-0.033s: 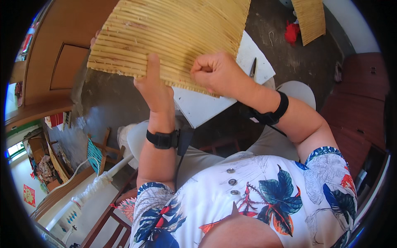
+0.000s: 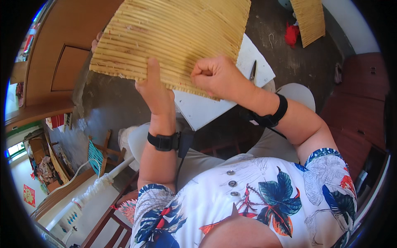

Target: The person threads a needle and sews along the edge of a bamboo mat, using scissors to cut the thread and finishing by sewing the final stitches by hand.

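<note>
A yellow panel of narrow parallel bamboo-like strips (image 2: pixel 173 29) fills the upper middle. My left hand (image 2: pixel 155 91) grips its near edge, thumb on the face, other fingers hidden behind. My right hand (image 2: pixel 215 76) is curled over the panel near its right side in a pinch; whatever is between the fingertips is too small to make out. Beneath the panel lies a white board (image 2: pixel 198 113), with dark-bladed scissors (image 2: pixel 253 70) on it beside my right hand. Fingertips (image 2: pixel 97 41), seemingly another person's, show at the panel's far left edge.
A second slatted panel (image 2: pixel 310 20) leans at the top right beside a red bundle (image 2: pixel 291 34). Dark red cabinets (image 2: pixel 355 107) line the right, a wooden door (image 2: pixel 49 25) the left. A turquoise-webbed wooden seat frame (image 2: pixel 95 153) and white pole (image 2: pixel 93 190) are at lower left.
The panel and both my hands have shifted slightly downward in the view, the panel also a little rightward. The grip looks the same.
</note>
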Demonstrator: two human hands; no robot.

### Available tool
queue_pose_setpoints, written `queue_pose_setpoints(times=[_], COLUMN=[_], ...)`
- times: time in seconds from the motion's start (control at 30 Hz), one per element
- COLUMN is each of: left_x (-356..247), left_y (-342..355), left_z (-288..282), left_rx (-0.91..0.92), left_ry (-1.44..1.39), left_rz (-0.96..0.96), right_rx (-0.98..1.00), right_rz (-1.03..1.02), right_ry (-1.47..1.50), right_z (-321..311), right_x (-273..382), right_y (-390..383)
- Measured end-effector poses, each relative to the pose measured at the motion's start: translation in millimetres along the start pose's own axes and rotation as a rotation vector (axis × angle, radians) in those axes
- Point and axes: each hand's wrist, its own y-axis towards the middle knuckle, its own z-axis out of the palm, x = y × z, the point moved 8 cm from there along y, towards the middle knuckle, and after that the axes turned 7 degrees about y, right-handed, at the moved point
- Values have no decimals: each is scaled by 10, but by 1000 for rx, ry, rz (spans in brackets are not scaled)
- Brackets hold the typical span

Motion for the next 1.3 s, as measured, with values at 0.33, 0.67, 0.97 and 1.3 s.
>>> queue_pose_setpoints(times=[0.33,0.67,0.97,1.3], left_x=[53,22,79,58], left_y=[36,4,21,24], left_z=[13,46,59,43], left_rx=[11,40,35,49], left_ry=[-33,-19,-98,34], left_rz=[17,30,-14,32], right_rx=[-22,-33,-12,-11], right_rz=[-16,-21,-4,9], right_ry=[-6,-23,-30,-40], right_z=[-2,-22,-6,-20], right_x=[7,3,-43,-84], right_y=[-44,-54,-50,-20])
